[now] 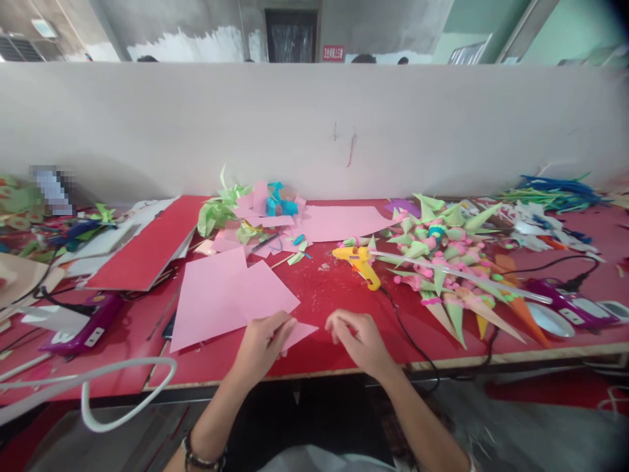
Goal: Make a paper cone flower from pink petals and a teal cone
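My left hand point(264, 344) is closed in a pinch at the table's front edge. A pointed piece of pink paper point(302, 334) sticks out from its fingers to the right. Just behind that hand, overlapping sheets of pink paper point(211, 295) lie flat. My right hand point(358, 339) hovers a little to the right, apart from the paper, its fingers curled inward with nothing visible in them. Beyond it a yellow glue gun point(361, 263) lies on its side, a long clear glue stick point(457, 272) running out of its back.
A heap of green and pink paper cones point(442, 242) covers the right side. Purple power strips point(572, 301) sit at both ends. A red board point(152, 246) and paper scraps point(275, 210) lie at the back left. A white partition point(295, 131) rises behind the red table point(319, 288).
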